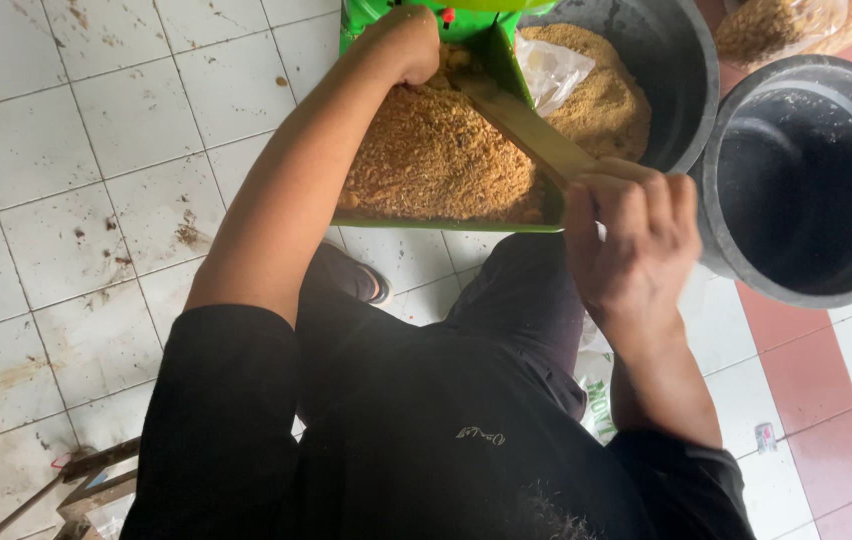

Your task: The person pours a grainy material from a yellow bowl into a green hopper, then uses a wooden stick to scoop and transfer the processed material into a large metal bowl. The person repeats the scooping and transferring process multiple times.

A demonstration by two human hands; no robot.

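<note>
Right hand [636, 235] clamped on the wooden paddle [526, 125], left hand [401, 45] fisted in the heaped golden crumbs [436, 160] — one hard shove could tip them over the green tray's near rim [446, 225] onto the tiled floor [76, 180].

Green tray [494, 50], golden-brown grain [436, 160], black tubs [806, 180].

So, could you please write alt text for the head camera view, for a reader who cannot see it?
Seen from above, a person's right hand grips a flat wooden stick angled into brown crumbly material filling a green tray, while the left hand rests in the material. Two dark round tubs stand on the tiled floor alongside.
</note>
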